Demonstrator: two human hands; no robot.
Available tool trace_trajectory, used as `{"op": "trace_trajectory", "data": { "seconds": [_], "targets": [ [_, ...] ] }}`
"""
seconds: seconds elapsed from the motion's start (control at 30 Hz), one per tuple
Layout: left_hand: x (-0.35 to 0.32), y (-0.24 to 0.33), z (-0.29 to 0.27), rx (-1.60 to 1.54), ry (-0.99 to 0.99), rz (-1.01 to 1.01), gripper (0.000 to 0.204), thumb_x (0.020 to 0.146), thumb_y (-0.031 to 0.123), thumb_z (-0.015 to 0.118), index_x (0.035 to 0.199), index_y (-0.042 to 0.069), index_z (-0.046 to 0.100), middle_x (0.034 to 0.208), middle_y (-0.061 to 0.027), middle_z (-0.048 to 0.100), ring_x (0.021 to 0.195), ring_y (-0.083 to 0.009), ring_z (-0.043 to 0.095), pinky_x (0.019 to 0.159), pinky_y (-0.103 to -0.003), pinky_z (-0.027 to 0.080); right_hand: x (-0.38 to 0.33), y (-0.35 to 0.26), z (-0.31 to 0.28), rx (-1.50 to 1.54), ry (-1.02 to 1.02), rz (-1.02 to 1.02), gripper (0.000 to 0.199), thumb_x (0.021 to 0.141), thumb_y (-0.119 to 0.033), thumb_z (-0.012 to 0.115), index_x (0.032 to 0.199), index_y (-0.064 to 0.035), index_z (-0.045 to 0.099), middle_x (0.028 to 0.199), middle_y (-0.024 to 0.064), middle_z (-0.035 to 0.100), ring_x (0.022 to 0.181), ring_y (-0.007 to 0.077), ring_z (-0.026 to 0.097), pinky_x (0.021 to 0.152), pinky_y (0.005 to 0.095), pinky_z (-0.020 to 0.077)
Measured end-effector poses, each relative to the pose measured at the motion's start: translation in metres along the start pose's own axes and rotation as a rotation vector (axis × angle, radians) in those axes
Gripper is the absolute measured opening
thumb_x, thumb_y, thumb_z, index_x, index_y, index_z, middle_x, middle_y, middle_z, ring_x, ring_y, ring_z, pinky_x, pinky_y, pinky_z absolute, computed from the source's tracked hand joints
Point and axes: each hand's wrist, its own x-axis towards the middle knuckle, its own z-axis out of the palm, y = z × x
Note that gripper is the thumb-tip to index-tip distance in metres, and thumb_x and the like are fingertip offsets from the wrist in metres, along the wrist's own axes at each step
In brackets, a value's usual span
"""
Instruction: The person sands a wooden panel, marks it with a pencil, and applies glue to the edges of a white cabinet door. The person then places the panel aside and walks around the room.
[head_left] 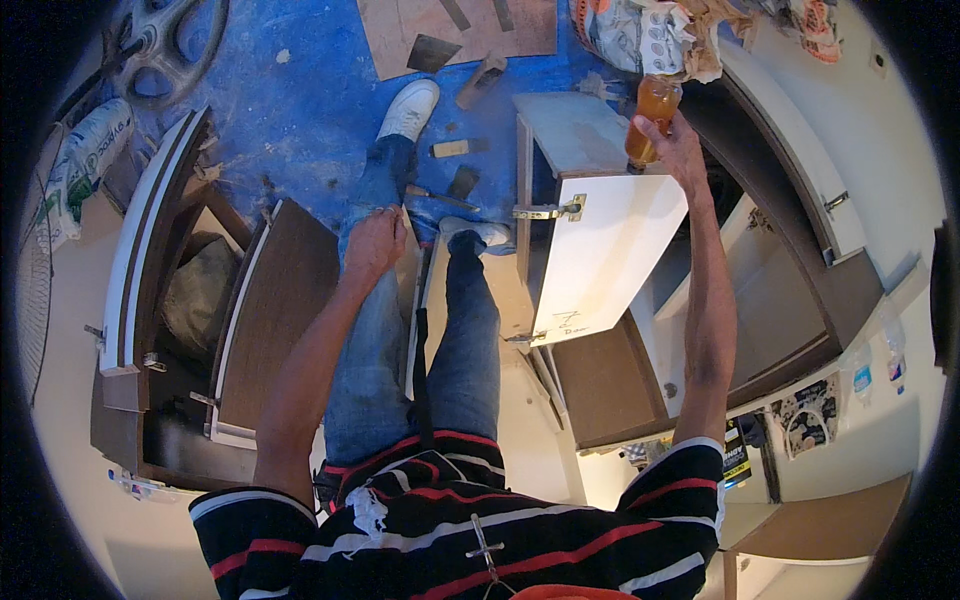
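Observation:
My right hand [683,152] is wrapped round a clear bottle of amber liquid [657,103], out at the far right. The bottle is just past the far corner of a white cabinet door [605,250], which hangs open on metal hinges. My left hand [375,240] is closed in a fist above my left thigh, near the knee. Its fingers curl inward, and what they hold, if anything, is hidden. Beyond it on the floor lie a chisel-like tool with a wooden handle [432,195] and a pale block [458,148].
Brown-and-white cabinets stand open at left [282,310] and right [610,385]. Blue sheeting [300,80] covers the floor, with a brown board [480,35] at the far side. Bags [625,30] lie at far right, a white-and-green sack [90,160] and wheel-like base [165,45] at left.

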Motion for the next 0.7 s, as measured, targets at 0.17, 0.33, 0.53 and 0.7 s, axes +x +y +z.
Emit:
{"op": "trace_trajectory", "data": {
  "seconds": [0.17, 0.33, 0.53, 0.7],
  "targets": [
    [0.005, 0.006, -0.005, 0.045, -0.068, -0.009, 0.027, 0.097, 0.022, 0.052, 0.114, 0.005, 0.063, 0.105, -0.0229, 0.068, 0.095, -0.0405, 0.068, 0.086, -0.050, 0.054, -0.001, -0.004, 0.024, 0.055, -0.017, -0.129, 0.069, 0.087, -0.058, 0.071, 0.133, -0.0089, 0.058, 0.115, 0.0165, 0.071, 0.106, 0.0301, 0.070, 0.093, 0.0404, 0.0523],
    [0.005, 0.007, -0.005, 0.039, -0.020, 0.006, 0.024, 0.096, 0.024, 0.054, 0.109, 0.005, 0.063, 0.098, -0.0234, 0.068, 0.089, -0.0421, 0.068, 0.081, -0.052, 0.054, -0.007, -0.019, 0.043, 0.038, -0.033, -0.126, 0.068, 0.086, -0.056, 0.073, 0.132, -0.0073, 0.058, 0.114, 0.0163, 0.072, 0.105, 0.0301, 0.070, 0.093, 0.0404, 0.0526],
    [0.004, 0.007, 0.002, 0.054, -0.046, -0.009, 0.024, 0.097, 0.023, 0.053, 0.109, 0.005, 0.063, 0.100, -0.0226, 0.068, 0.091, -0.0410, 0.068, 0.083, -0.050, 0.054, -0.004, -0.003, 0.010, 0.037, 0.046, 0.021, 0.073, 0.085, -0.061, 0.071, 0.130, -0.0051, 0.059, 0.114, 0.0171, 0.072, 0.106, 0.0312, 0.070, 0.094, 0.0403, 0.0523],
    [0.008, 0.007, -0.001, 0.079, -0.041, 0.027, 0.024, 0.097, 0.022, 0.053, 0.110, 0.005, 0.063, 0.103, -0.0224, 0.068, 0.092, -0.0400, 0.068, 0.083, -0.050, 0.054, -0.012, -0.005, 0.030, 0.039, -0.013, -0.096, 0.074, 0.085, -0.063, 0.070, 0.131, -0.0058, 0.059, 0.114, 0.0188, 0.072, 0.106, 0.0324, 0.070, 0.094, 0.0416, 0.0526]
  ]
}}
